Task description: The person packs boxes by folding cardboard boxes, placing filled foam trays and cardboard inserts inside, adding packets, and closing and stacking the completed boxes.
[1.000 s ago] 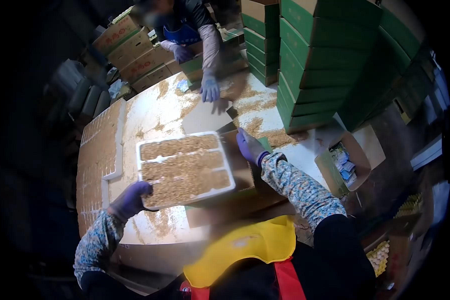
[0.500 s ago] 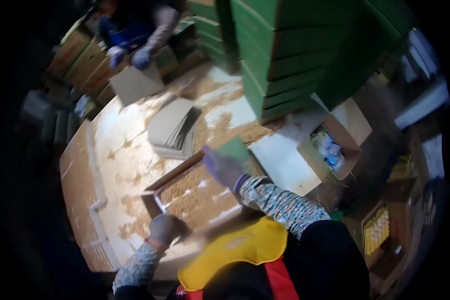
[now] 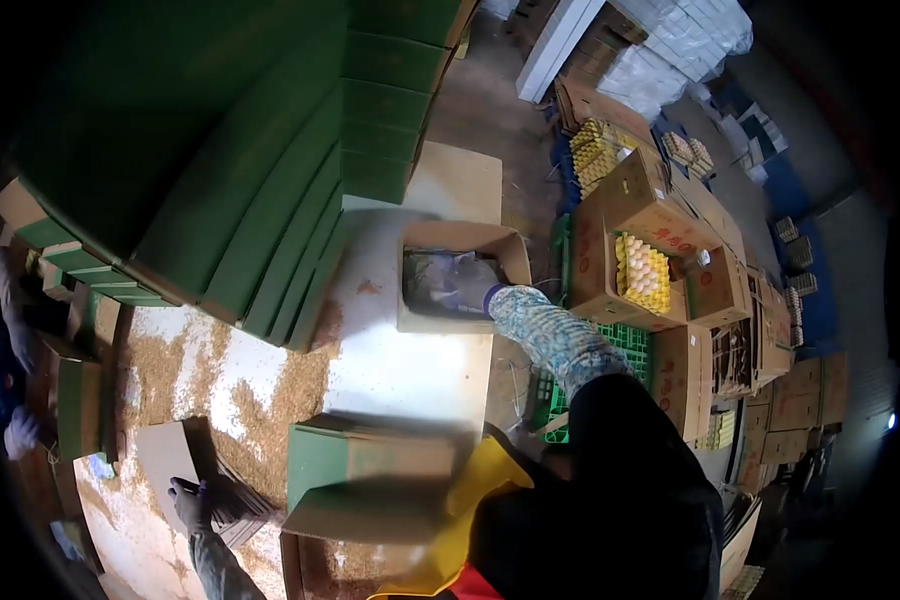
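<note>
My right hand [image 3: 475,277], in a pale glove, reaches into an uncovered cardboard box [image 3: 450,325] among bluish packets [image 3: 430,277]; its fingers blend into them, so their grip cannot be made out. At the lower left, my gloved left hand [image 3: 192,507] rests on a fanned stack of grey cardboard sheets [image 3: 235,500], fingers apart over the top sheet. Close to my body stands a green and brown carton [image 3: 320,460] with raised flaps. Grainy brown bedding [image 3: 350,560] shows inside it.
A tall stack of green cartons [image 3: 280,240] rises at the back left. Brown grains [image 3: 255,400] lie across the white table. To the right are a green crate [image 3: 625,345] and a box with eggs on yellow trays [image 3: 642,272]. A co-worker's gloved hand [image 3: 22,432] shows far left.
My view has swung right. My right hand has left the carton for the box of packets. My left hand has moved from the carton's edge to the cardboard sheets. The carton's flaps now stand over its opening.
</note>
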A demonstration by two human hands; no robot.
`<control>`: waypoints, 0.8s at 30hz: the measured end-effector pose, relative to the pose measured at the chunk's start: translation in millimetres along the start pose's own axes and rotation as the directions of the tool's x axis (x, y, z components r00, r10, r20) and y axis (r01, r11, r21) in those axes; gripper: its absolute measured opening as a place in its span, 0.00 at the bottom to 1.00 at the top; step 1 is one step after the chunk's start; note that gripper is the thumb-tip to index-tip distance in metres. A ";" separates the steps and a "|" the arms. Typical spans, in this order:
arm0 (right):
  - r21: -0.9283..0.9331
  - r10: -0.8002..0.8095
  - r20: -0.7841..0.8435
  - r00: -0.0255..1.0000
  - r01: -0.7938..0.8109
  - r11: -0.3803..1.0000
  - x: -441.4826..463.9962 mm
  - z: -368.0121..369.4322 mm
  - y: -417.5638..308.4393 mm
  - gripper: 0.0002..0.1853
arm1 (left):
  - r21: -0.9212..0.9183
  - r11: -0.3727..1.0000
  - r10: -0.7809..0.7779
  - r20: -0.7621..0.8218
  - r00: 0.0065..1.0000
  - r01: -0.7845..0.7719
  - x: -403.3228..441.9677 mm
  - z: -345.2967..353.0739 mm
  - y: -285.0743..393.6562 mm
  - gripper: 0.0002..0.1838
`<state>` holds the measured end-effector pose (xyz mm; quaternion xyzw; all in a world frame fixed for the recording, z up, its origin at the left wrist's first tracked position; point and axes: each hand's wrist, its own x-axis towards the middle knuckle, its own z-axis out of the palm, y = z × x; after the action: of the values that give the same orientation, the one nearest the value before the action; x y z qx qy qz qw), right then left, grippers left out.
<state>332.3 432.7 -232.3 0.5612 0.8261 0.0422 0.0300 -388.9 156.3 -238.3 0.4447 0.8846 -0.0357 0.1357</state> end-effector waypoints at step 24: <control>0.154 -0.809 -0.506 0.299 0.954 0.257 -165.2 -216.7 -329.4 0.20 | -0.819 0.533 -0.530 -0.518 0.672 -0.210 -348.4 -123.1 23.5 0.16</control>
<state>67.5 150.5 -50.6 -0.0348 0.9737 -0.0736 -0.2128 -198.0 -77.6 -24.0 0.2078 0.8080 0.5502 -0.0342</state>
